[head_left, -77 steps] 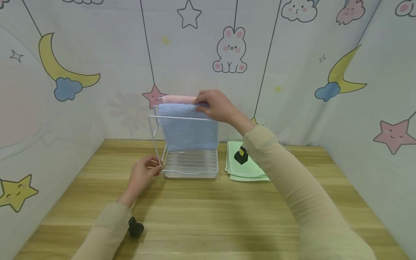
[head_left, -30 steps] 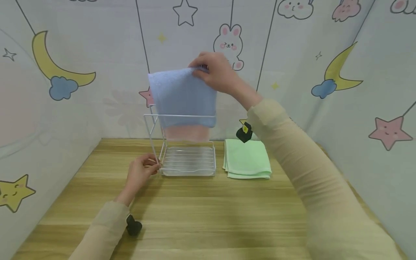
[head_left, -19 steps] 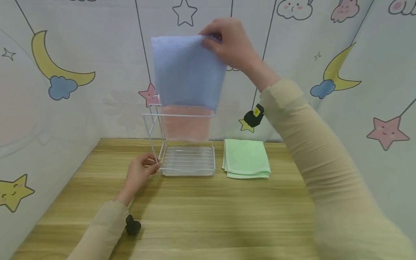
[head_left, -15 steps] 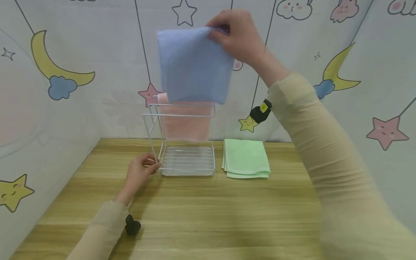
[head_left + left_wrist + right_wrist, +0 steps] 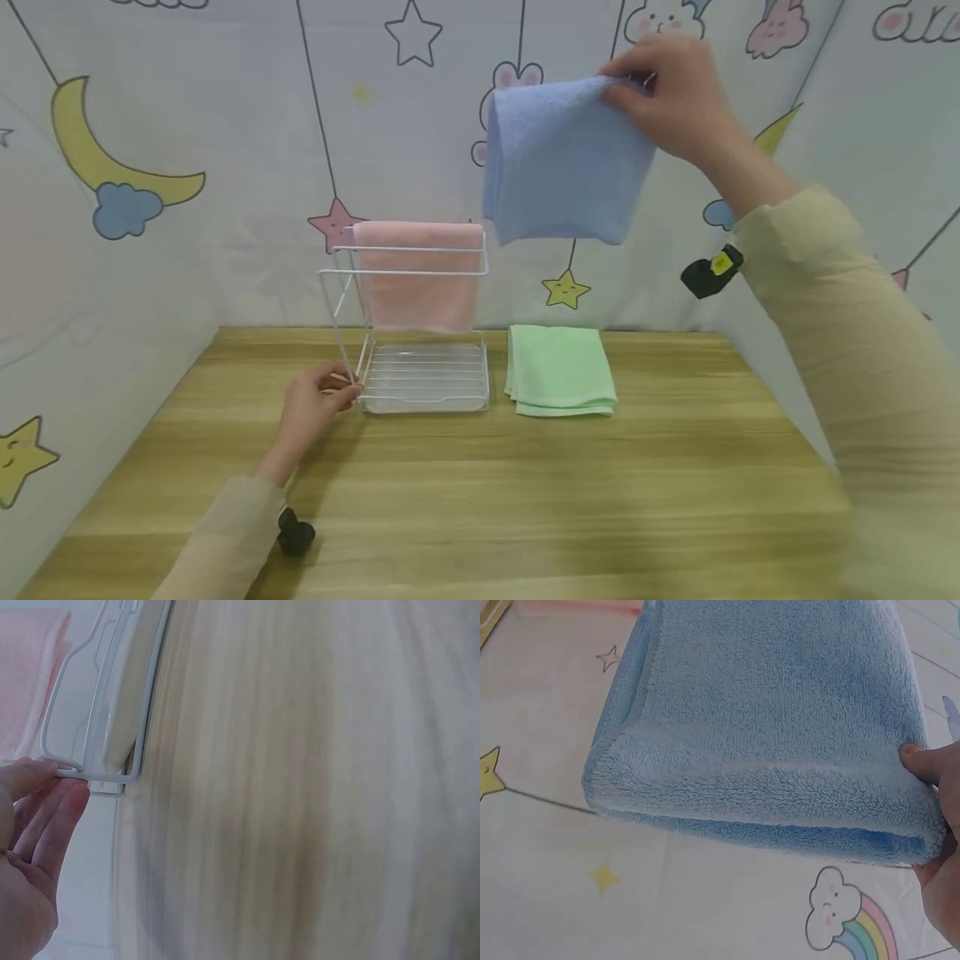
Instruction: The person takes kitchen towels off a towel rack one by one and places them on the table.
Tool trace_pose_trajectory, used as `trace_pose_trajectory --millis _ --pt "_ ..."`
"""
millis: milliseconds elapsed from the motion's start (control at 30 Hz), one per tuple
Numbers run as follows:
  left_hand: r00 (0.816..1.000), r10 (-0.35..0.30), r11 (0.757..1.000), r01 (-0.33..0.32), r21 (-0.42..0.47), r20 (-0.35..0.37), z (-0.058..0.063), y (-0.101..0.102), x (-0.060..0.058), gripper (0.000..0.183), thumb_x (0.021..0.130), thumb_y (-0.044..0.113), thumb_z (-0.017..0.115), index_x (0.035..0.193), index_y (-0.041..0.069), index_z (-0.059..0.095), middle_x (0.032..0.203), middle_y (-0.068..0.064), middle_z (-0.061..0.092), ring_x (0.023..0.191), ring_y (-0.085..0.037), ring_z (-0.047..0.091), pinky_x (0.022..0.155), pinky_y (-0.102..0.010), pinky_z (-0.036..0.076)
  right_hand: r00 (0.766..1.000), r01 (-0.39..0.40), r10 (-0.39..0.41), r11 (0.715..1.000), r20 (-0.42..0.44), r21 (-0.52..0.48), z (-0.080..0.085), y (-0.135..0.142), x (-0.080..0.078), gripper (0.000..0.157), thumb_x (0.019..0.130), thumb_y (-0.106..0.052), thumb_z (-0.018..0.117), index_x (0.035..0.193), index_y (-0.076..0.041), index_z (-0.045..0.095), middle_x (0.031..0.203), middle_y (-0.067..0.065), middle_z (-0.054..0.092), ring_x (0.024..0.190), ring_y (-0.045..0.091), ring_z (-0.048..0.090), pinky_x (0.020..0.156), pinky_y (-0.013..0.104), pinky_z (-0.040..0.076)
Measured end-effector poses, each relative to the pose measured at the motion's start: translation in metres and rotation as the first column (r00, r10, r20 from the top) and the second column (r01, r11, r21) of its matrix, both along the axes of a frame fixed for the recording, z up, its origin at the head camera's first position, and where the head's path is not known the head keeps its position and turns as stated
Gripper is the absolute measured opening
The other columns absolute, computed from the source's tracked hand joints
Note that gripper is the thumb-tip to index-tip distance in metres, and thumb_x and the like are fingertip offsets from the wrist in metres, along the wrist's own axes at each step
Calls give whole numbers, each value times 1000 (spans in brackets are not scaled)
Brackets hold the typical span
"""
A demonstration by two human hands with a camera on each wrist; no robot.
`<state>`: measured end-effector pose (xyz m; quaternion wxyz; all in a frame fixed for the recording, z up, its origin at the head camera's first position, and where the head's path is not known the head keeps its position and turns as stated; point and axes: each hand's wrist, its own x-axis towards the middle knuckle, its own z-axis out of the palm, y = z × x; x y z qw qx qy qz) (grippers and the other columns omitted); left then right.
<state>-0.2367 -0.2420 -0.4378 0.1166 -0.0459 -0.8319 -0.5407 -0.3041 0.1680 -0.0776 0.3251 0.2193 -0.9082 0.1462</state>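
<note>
Upper right of the head view, the right hand (image 5: 671, 104) pinches a folded, fluffy blue towel (image 5: 562, 167), probably light and floppy, best held by its top edge; left of centre, the left hand (image 5: 311, 410) grips a white wire rack (image 5: 405, 272).

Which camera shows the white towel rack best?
The head view: the white wire towel rack shows almost whole, though the pink towel hides a bit. The left wrist view shows only part, close up, pinched by the left hand. The right wrist view doesn't show it.
</note>
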Motion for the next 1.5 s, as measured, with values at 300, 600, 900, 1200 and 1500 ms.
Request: trace_pose_trajectory --millis 300,600,900,1200,1500 --pt "1000 5 1000 -5 -16 5 3 0 0 22 87 -4 70 106 -11 63 101 -32 71 76 5 65 68 -19 64 1000 20 -21 999 21 28 -29 57 5 27 99 -17 59 119 -1 70 116 19 70 92 17 53 69 8 34" --pt "1000 6 1000 -6 -7 -5 2 -1 1 22 87 -3 71 106 -10 63 101 -32 71 75 8 64 67 -18 63 995 37 -40 999 87 33 -62 91 8 25 98 -14 61 116 -1 71 113 20 69 93 24 54 67 11 34" --pt "1000 1 1000 -1 7 -13 3 -1 2 23 86 -2 72 106 -10 63 100 -32 71 74 8 65 67 -20 64 992 15 -23 998 123 67 -100 112 15 21 96 -11 63 112 -3 73 110 18 71 88 25 57 65 15 37" --pt "1000 -1 1000 2 4 -14 4 -1 2 22 86 -2 72 105 -10 63 100 -32 71 74 1 68 67 -20 64 993 -31 17 992 114 124 -137 131 23 15 91 -8 70 104 -7 76 95 11 74 73 13 53 58 13 38" --pt "1000 7 1000 -7 -8 -1 6 0 3 19 86 -5 70 104 -10 63 98 -33 71 72 3 67 67 -19 64 984 -102 81 986 158 129 -160 147 41 15 84 -3 75 97 -8 77 88 5 74 71 -1 50 59 7 40"
